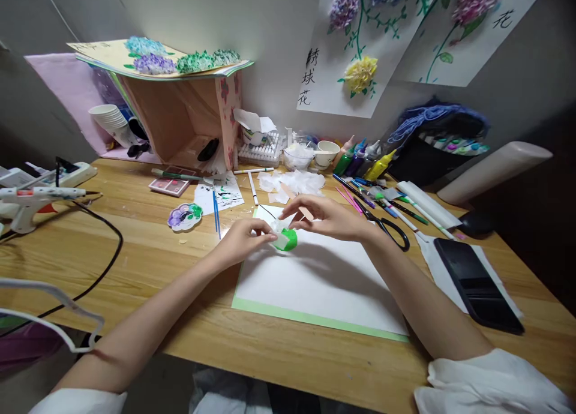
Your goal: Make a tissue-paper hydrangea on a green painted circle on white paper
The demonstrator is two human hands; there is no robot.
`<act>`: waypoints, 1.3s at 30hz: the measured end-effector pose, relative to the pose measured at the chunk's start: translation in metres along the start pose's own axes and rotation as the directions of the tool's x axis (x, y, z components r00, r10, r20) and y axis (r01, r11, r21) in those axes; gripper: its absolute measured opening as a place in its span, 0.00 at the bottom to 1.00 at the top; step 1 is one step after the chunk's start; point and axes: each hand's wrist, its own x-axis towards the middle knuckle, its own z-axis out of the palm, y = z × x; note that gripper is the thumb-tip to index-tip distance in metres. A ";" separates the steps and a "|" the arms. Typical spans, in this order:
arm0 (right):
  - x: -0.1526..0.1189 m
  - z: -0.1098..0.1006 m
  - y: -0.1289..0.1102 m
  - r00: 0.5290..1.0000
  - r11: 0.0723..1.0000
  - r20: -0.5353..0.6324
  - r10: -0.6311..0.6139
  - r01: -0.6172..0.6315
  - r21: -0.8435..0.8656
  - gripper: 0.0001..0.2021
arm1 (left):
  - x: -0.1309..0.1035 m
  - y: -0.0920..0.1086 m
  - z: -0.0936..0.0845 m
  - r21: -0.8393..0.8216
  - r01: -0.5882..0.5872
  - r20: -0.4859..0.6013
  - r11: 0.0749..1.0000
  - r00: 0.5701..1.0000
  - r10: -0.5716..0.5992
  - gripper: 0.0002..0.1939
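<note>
Left hand (245,241) pinched on white tissue (281,241) at the green patch (292,239), right hand (335,217) loosely curled above the patch (hold unclear), paper (324,285) beneath it

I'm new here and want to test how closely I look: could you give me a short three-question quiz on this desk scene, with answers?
1. Which colour is the rounded patch on the white sheet, by the fingers of the left hand and right hand?
(a) red
(b) green
(c) purple

2. True or false: the black phone lies to the right of the white sheet.

3. Fill in: the glue gun lies toward the ____ end of the desk.

Key: 1 b; 2 true; 3 left.
</note>
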 end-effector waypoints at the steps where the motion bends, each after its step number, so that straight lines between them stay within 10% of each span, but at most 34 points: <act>1: 0.000 -0.001 -0.002 1.000 0.998 -0.007 -0.006 0.006 0.060 0.10 | 0.001 -0.003 -0.001 -0.023 0.056 0.044 0.998 0.998 -0.055 0.11; 5: -0.002 -0.001 -0.007 0.994 0.986 -0.096 -0.046 0.061 0.157 0.14 | 0.002 -0.016 -0.001 -0.056 0.175 0.107 0.983 0.980 -0.168 0.12; 14: 0.000 0.013 -0.007 0.971 0.943 -0.062 -0.232 0.209 -0.259 0.15 | 0.000 -0.019 0.008 0.177 0.163 -0.094 0.971 0.985 -0.148 0.12; 39: 0.009 0.034 0.026 0.986 0.851 -0.013 -0.164 0.135 -0.508 0.14 | 0.001 -0.017 0.008 0.248 0.136 -0.093 0.959 0.989 -0.116 0.11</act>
